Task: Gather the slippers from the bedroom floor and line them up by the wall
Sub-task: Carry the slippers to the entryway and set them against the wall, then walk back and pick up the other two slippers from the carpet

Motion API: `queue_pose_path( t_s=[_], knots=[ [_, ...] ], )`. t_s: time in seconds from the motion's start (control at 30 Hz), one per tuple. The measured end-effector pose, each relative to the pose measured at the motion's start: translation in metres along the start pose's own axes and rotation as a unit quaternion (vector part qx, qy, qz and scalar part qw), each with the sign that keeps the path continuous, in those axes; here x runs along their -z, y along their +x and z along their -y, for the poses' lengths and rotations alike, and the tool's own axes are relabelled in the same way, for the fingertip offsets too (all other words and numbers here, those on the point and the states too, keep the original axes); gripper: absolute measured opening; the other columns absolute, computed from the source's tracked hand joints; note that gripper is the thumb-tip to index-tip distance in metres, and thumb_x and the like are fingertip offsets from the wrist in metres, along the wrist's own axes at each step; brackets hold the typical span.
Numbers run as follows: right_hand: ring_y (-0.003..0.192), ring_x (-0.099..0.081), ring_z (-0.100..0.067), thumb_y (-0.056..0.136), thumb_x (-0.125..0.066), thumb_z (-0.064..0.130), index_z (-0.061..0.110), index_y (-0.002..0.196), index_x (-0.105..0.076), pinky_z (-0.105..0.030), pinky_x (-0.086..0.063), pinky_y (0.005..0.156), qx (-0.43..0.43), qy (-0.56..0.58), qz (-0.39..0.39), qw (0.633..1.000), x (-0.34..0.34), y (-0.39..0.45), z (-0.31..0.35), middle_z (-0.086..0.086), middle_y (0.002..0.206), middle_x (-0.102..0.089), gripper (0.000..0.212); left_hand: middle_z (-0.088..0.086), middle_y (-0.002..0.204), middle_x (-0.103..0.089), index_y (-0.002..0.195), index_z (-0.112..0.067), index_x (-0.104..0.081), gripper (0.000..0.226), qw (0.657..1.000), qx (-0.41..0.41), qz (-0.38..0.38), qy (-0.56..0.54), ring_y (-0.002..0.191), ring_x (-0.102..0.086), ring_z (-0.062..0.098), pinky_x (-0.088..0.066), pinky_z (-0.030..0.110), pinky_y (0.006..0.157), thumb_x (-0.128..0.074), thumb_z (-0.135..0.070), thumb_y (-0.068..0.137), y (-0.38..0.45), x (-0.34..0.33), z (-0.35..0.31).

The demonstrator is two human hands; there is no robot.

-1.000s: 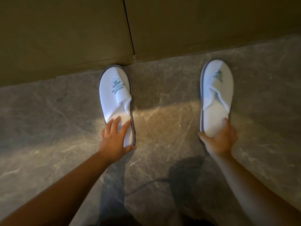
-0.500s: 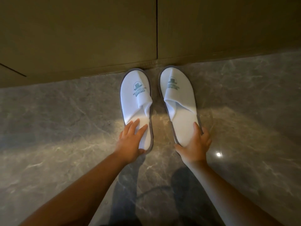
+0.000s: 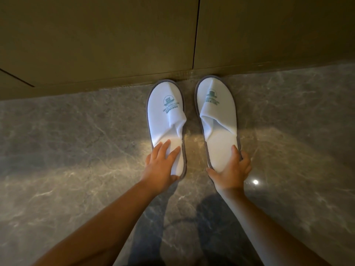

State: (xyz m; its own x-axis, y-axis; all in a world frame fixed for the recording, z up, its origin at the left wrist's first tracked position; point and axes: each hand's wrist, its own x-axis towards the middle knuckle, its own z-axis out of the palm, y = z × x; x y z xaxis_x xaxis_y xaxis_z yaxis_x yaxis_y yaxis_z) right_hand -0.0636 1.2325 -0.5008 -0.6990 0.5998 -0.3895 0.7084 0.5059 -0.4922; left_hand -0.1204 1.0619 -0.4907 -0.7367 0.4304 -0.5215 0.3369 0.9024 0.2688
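Observation:
Two white hotel slippers with grey edging and green logos lie side by side on the marble floor, toes against the wall. My left hand (image 3: 162, 164) rests flat on the heel of the left slipper (image 3: 166, 116), fingers spread over the insole and thumb at the heel edge. My right hand (image 3: 231, 168) grips the heel of the right slipper (image 3: 216, 110), thumb on the insole and fingers curled around its outer rim. A narrow gap separates the two slippers.
A brown panelled wall (image 3: 115, 41) with a vertical seam runs across the top. Grey veined marble floor (image 3: 67, 150) spreads to both sides, with a bright light reflection at the right. My shadow falls on the floor between my arms.
The right slipper was carried leftward from far right until it sat beside the left one at the wall. Since half a second ago it has straightened, and both hands hold steady.

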Motion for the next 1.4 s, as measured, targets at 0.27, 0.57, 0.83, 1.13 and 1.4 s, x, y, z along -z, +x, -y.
queue_pose_path(
  t_s=[0.27, 0.57, 0.83, 1.13, 1.4],
  knots=[
    [0.129, -0.024, -0.036, 0.062, -0.079, 0.027, 0.016, 0.137, -0.023, -0.051, -0.03, 0.106, -0.002, -0.006, 0.007, 1.0, 0.003, 0.0, 0.002, -0.018, 0.145, -0.023, 0.094, 0.005, 0.154, -0.001, 0.138, -0.027, -0.008, 0.08, 1.0, 0.0, 0.0, 0.001, 0.14, 0.001, 0.029, -0.009, 0.048, 0.114, -0.058, -0.044, 0.077, 0.0, -0.001, 0.0],
    [0.131, -0.027, -0.033, 0.076, -0.065, 0.034, 0.012, 0.134, -0.033, -0.046, -0.028, 0.108, 0.095, -0.064, 0.027, 0.993, 0.045, -0.001, 0.023, -0.017, 0.144, -0.031, 0.069, 0.007, 0.151, -0.02, 0.136, -0.022, -0.023, 0.066, 0.998, 0.029, 0.007, -0.053, 0.137, -0.019, 0.029, -0.02, 0.045, 0.112, -0.055, -0.041, 0.081, -0.014, 0.038, -0.006],
    [0.092, -0.053, -0.013, 0.086, -0.053, 0.021, 0.017, 0.103, -0.059, -0.011, -0.037, 0.064, 0.185, 0.032, 0.16, 0.969, 0.201, -0.096, 0.153, 0.001, 0.101, -0.058, 0.018, 0.01, 0.126, -0.056, 0.121, -0.016, -0.046, 0.043, 0.967, 0.124, -0.034, -0.221, 0.106, -0.056, 0.027, -0.045, 0.035, 0.088, -0.054, -0.034, 0.083, -0.155, 0.202, -0.038],
    [0.054, -0.049, 0.017, 0.085, -0.054, 0.013, 0.014, 0.075, -0.06, 0.001, -0.035, 0.052, 0.3, 0.076, 0.293, 0.904, 0.385, -0.29, 0.381, 0.013, 0.062, -0.053, 0.011, 0.007, 0.118, -0.06, 0.119, -0.013, -0.048, 0.038, 0.88, 0.23, -0.172, -0.379, 0.1, -0.057, 0.021, -0.043, 0.03, 0.086, -0.054, -0.028, 0.084, -0.422, 0.447, -0.045],
    [0.061, -0.052, 0.014, 0.085, -0.054, 0.012, 0.032, 0.068, -0.055, -0.002, -0.04, 0.058, 0.388, 0.101, 0.412, 0.818, 0.414, -0.456, 0.52, 0.012, 0.069, -0.058, 0.026, -0.003, 0.098, -0.056, 0.113, -0.015, -0.053, 0.029, 0.774, 0.316, -0.319, -0.447, 0.089, -0.053, 0.012, -0.041, 0.024, 0.082, -0.053, -0.023, 0.085, -0.61, 0.535, -0.008]
  ],
)
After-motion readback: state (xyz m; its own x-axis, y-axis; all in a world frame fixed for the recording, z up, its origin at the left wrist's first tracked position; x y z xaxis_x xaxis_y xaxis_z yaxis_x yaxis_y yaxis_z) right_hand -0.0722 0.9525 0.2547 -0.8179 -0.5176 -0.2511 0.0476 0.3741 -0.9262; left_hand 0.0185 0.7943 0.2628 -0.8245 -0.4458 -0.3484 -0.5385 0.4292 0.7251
